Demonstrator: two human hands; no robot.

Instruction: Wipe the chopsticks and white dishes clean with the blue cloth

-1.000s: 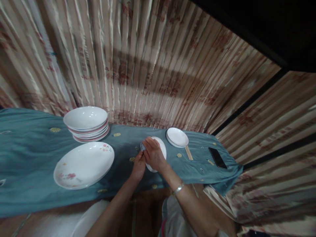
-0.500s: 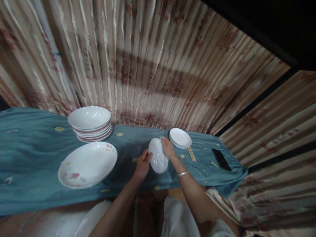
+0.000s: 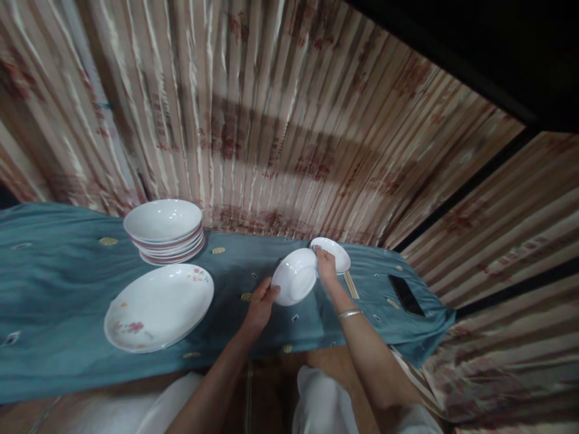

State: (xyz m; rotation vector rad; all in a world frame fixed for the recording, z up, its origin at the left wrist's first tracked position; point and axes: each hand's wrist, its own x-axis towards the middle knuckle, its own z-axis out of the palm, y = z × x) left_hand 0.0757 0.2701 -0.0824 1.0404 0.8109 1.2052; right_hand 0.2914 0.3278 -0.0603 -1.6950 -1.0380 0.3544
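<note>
A small white plate (image 3: 295,283) is held tilted above the teal cloth, between both my hands. My left hand (image 3: 260,303) grips its near left edge with closed fingers. At its far right edge my right hand (image 3: 325,263) pinches the rim; a bracelet sits on that wrist. Just behind the right hand lies a small stack of white saucers (image 3: 337,254), with wooden chopsticks (image 3: 350,284) beside it.
A large flowered oval plate (image 3: 159,307) lies at the left. Behind it stands a stack of white bowls and plates (image 3: 164,230). A dark phone (image 3: 406,295) rests near the right end of the teal cloth (image 3: 58,289). A striped curtain hangs behind.
Both hands lifted the small plate off the cloth and turned it. It has moved right toward the saucer stack, and my right hand shifted from on top of it to its far edge.
</note>
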